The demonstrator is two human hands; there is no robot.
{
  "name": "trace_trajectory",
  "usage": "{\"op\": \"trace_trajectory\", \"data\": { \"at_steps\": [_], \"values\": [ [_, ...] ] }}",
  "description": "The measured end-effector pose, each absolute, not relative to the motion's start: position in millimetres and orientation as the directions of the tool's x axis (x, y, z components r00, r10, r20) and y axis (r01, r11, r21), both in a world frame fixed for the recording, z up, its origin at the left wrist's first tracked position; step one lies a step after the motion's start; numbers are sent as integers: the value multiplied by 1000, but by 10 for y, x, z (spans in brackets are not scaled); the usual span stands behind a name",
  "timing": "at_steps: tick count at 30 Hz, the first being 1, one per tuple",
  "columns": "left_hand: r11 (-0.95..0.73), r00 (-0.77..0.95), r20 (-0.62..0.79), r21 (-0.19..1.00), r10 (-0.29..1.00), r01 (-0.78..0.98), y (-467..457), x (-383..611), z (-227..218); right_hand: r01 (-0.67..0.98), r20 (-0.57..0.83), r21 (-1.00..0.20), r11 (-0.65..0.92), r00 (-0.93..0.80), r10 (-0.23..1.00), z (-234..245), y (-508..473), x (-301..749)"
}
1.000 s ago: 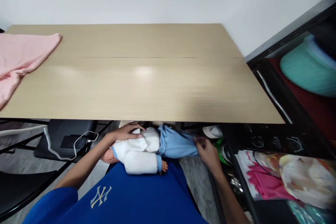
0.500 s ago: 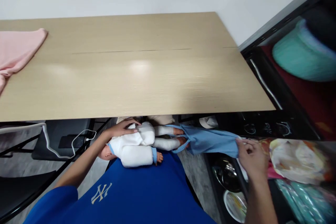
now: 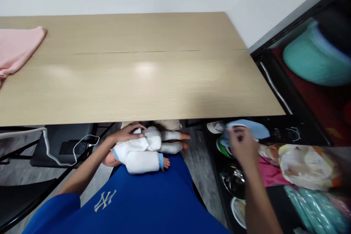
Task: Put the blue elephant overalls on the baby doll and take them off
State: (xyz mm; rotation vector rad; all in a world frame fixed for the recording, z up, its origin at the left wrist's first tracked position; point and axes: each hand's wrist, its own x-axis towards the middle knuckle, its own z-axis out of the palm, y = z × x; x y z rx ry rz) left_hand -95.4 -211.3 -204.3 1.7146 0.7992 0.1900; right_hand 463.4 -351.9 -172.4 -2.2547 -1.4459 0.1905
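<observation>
Across my lap lies a baby doll (image 3: 144, 159) in a white top with blue trim, its head to the left and bare feet to the right. White cloth covers its legs down to the ankles. My left hand (image 3: 131, 133) holds the doll at its torso, fingers curved over the white cloth. Off to the right, my right hand (image 3: 242, 144) is closed on light blue doll pants (image 3: 253, 128), which swing out above the black shelf. The hand and the garment are smeared by motion.
A wooden table (image 3: 148, 91) spans the front, with a pink cloth (image 3: 19, 49) at its left. To the right stand a teal container (image 3: 315, 56), bowls (image 3: 233, 181) and plastic-wrapped packs (image 3: 309, 201). A white cable (image 3: 48, 146) hangs beside a black chair (image 3: 61, 137) at left.
The blue pants have come off the doll's feet, and my right hand has swung them away over the shelf. My left hand stays on the doll.
</observation>
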Motion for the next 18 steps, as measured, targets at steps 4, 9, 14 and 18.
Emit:
{"op": "trace_trajectory", "data": {
  "at_steps": [4, 9, 14, 18],
  "values": [
    [-87, 747, -283, 906, 602, 414, -2125, -954, -2026, 882, -176, -470, -4, -89, 980, -2114, -2850, 3368],
    [-22, 618, -280, 901, 734, 434, -2197, -975, -2044, 786, -246, -568, 245, -446, 860, -2374, -2430, 2294],
    [197, 176, -401, 729, 899, 656, -2283, -1312, -2127, 633, -177, -679, 372, -632, 754, -2334, -2557, 2227],
    [410, 76, -677, 527, 732, 745, -2424, -1739, -2063, 480, -121, -784, 394, -740, 661, -2218, -2702, 2310]
  ]
}}
